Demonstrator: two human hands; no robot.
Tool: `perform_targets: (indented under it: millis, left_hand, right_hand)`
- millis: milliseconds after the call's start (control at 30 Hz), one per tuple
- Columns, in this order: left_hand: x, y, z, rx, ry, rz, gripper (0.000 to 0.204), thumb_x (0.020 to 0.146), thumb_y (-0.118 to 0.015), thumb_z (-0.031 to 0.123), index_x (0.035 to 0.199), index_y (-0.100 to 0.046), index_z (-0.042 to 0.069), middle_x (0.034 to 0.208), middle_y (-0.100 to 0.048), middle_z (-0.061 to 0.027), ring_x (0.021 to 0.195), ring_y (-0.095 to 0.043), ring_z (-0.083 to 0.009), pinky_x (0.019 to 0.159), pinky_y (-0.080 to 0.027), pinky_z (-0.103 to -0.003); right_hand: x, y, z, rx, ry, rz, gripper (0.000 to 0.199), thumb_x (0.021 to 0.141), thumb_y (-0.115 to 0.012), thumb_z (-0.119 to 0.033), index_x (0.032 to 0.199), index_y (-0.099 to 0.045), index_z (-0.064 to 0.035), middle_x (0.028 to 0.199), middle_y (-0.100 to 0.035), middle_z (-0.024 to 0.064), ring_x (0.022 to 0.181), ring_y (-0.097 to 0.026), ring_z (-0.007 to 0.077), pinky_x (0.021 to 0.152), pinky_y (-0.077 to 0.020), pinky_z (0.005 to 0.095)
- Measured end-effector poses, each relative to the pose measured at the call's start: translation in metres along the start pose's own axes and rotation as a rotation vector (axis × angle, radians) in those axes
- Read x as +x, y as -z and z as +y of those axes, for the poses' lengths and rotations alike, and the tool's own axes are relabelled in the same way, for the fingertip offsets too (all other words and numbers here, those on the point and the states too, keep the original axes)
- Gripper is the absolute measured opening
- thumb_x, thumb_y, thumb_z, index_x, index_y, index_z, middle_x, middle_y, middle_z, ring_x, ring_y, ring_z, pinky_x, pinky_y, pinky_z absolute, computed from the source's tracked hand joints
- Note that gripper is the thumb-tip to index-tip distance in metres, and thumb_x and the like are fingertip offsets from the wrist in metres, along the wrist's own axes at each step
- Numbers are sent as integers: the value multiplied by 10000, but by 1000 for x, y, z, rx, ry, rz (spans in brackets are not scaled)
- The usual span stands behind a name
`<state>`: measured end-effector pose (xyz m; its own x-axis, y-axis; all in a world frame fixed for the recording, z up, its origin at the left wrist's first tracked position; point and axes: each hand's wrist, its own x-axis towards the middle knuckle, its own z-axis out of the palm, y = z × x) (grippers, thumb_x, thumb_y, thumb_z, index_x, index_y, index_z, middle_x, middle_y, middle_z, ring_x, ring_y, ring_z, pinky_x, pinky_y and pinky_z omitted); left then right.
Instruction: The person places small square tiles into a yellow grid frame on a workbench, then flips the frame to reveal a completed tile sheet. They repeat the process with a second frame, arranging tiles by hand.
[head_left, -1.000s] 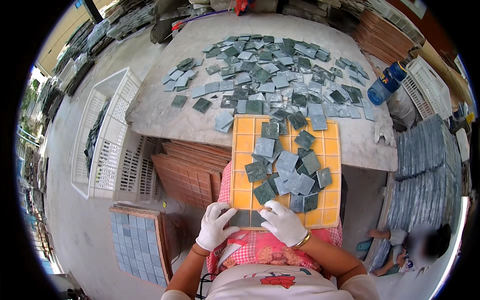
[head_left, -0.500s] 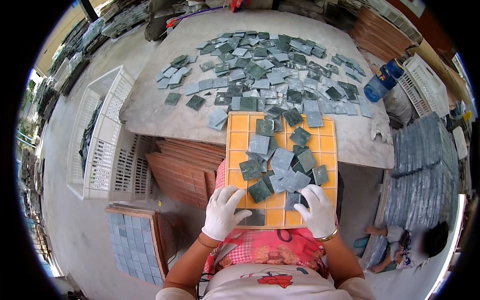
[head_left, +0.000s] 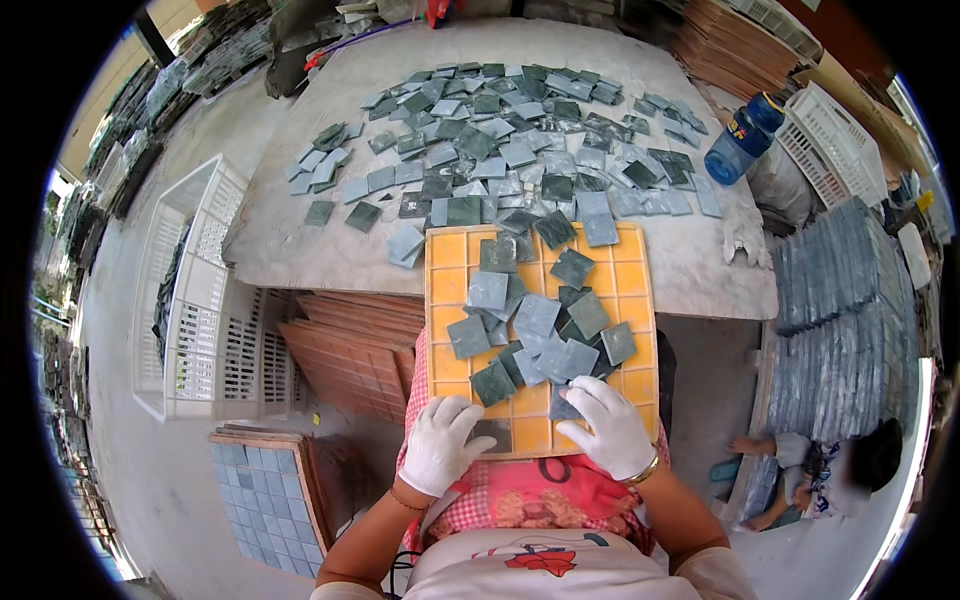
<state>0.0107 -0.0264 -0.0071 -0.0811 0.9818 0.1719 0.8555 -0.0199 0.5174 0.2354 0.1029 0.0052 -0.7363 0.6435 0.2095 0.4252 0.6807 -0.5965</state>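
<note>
At the left, a white basket (head_left: 195, 325) stands on the floor, beyond the left edge of the tabletop (head_left: 285, 250). Nearer to the person is a board of blue-grey tiles (head_left: 265, 490), laid in straight rows. Brown boards (head_left: 345, 345) lean under the near edge of the tabletop. Then comes the left hand (head_left: 440, 443), in a white glove, at the near left corner of a yellow tray (head_left: 445, 285). Its grip is wide, and the thumb is at a dark tile (head_left: 499, 436) lying flat by the near edge of the tray. The far edge of the tray meets the near edge of the tabletop, where many green and grey tiles (head_left: 475, 143) are spread. Over the middle of the tray, loose tiles (head_left: 537, 316) lie overlapping. The right hand (head_left: 610, 428), also gloved, has its fingertips at the nearest of these; thumb and fingers are apart, but I cannot tell if the grip holds a tile. Farther right, a blue bottle (head_left: 738, 142) stands near the right edge of the tabletop.
</note>
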Motion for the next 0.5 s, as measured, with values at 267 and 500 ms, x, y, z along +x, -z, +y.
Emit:
perform_targets:
  millis: [267, 500]
  left_hand:
    - [-12, -14, 12, 58, 6, -26, 393, 641, -755, 174, 978, -576, 83, 970, -534, -74, 931, -522, -286, 809, -447, -390]
    - [-16, -8, 3, -376, 272, -108, 302, 728, -720, 63, 963, -531, 56, 870, -589, -93, 836, -608, -247, 765, -490, -358]
  right_hand:
    - [3, -9, -5, 63, 13, 80, 323, 736, -724, -153, 1003, -590, -30, 1082, -591, 135, 932, -607, 313, 783, -503, 379]
    - [-5, -1, 1, 155, -113, 113, 282, 727, -680, -53, 985, -585, 14, 1060, -604, 139, 828, -621, 257, 719, -515, 336]
